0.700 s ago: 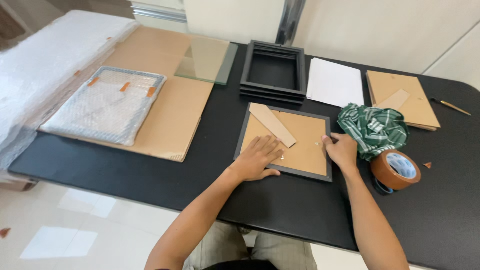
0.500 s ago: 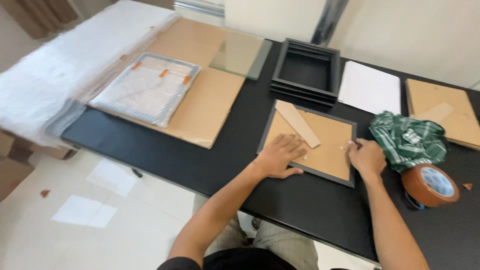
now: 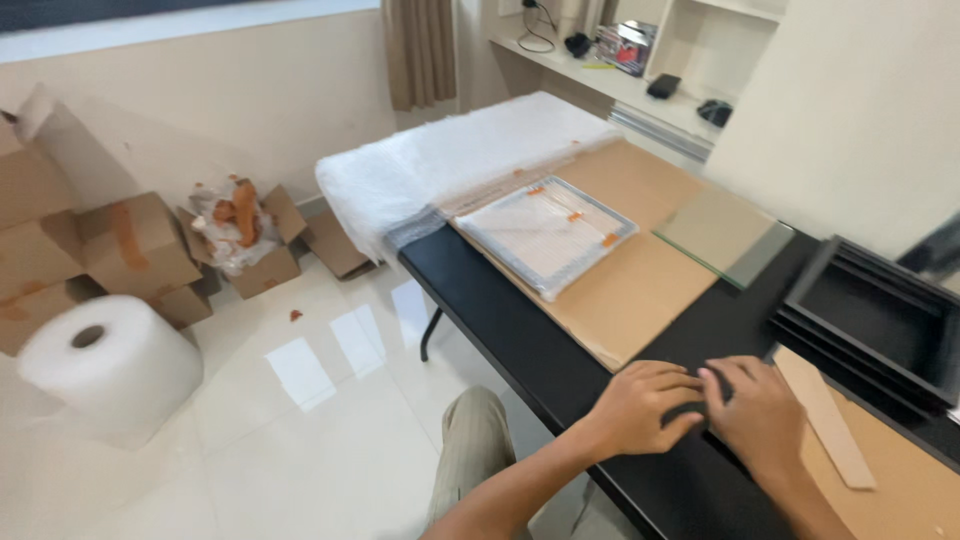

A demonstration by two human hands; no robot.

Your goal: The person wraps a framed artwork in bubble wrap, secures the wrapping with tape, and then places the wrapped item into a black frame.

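A black picture frame [image 3: 700,408] lies face down on the black table [image 3: 500,300], its brown backing board [image 3: 900,480] showing. My left hand [image 3: 645,405] and my right hand [image 3: 760,415] sit close together at the frame's near left corner. The fingers of both curl over the dark edge. A light brown stand strip [image 3: 825,415] lies on the backing just right of my right hand.
A stack of black frames [image 3: 870,320] stands behind, with a glass pane [image 3: 725,235], a brown cardboard sheet [image 3: 640,290] and a bubble-wrapped flat package [image 3: 545,230] further left. Bubble wrap [image 3: 450,160] drapes over the table's end. On the floor are a bubble wrap roll [image 3: 105,365] and cardboard boxes [image 3: 130,245].
The view has swung left toward the floor and boxes. Both hands have moved off the backing board and come together at the frame's left corner.
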